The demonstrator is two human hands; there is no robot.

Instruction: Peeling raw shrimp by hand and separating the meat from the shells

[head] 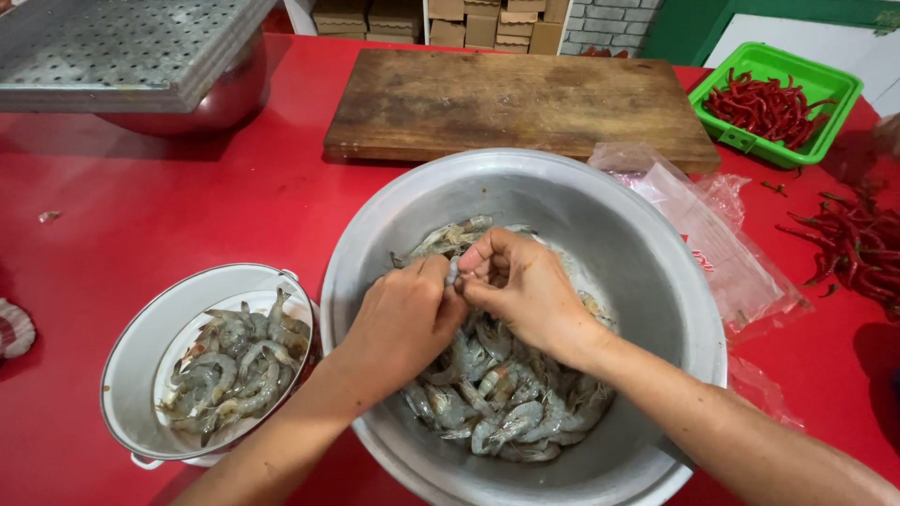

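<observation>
- Left hand (401, 319) and right hand (525, 286) meet over the middle of the big metal basin (647, 253); both are curled nearly shut, fingertips pinched together on one small grey shrimp (454, 272) held between them, just above the heap
- raw shrimp (497, 403) lie piled in the bottom of the basin, under and beyond both wrists; the heap is still thick, so by my judgement a good deal of the work is left
- white enamel pot (127, 375), just left of the basin and touching its rim or nearly so, holds a smaller lot of shrimp (234, 370) in a single loose layer; that looks like the finished share, perhaps a third of the whole, though I cannot tell from here what has been taken off them
- wooden cutting board (516, 103) lies bare beyond the basin on the red table (187, 206); a crumpled clear plastic bag (712, 234) lies to the basin's right
- red chillies fill a green tray (825, 89) at the far right; more loose chillies (853, 244) lie on the table near it; none appear handled
</observation>
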